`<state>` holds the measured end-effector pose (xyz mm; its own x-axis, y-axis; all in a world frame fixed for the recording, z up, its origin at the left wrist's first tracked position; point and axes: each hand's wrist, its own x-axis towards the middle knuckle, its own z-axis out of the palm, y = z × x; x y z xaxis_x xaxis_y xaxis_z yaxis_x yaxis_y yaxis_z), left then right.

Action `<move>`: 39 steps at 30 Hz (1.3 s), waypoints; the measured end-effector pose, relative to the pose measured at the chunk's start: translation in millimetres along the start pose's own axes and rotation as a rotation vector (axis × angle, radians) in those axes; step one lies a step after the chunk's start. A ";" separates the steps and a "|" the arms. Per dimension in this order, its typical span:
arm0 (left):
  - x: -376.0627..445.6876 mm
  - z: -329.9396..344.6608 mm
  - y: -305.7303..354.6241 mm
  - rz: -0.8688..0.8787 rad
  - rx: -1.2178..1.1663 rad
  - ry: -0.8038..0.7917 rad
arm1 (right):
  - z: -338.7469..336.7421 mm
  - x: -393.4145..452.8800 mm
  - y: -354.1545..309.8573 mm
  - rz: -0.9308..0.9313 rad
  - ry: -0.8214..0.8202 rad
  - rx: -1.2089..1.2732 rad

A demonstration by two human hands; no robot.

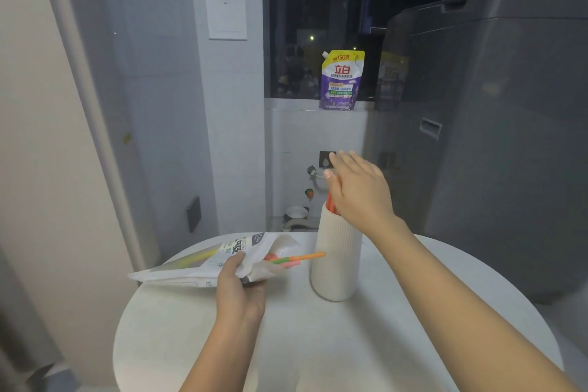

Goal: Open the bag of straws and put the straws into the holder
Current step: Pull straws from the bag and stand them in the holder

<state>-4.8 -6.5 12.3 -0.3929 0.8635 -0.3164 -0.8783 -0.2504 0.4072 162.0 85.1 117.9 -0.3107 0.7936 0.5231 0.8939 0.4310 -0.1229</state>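
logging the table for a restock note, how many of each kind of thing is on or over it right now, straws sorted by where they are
straw bag: 1, held in the left hand
holder: 1, standing on the table
straws poking out of the bag's mouth: 3 visible (orange, green, pink); more may be hidden inside
straws in the holder: at least 1 red-orange, rest hidden behind the right hand
total: 6 visible
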 end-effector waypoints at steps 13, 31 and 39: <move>-4.1 2.2 0.9 0.074 0.105 -0.138 | 4.7 -89.2 -19.8 -0.046 0.462 0.648; -12.0 6.9 -5.7 0.433 0.341 -0.336 | 56.5 -134.0 -26.3 0.921 -0.584 1.576; -10.7 5.5 -8.7 0.381 0.311 -0.324 | 58.8 -129.4 -20.8 0.870 -0.397 1.614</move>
<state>8.6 -11.2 16.9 -0.5186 0.8399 0.1600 -0.5511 -0.4714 0.6885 164.6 -1.4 3.2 -0.2546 0.9236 -0.2865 -0.2294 -0.3455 -0.9099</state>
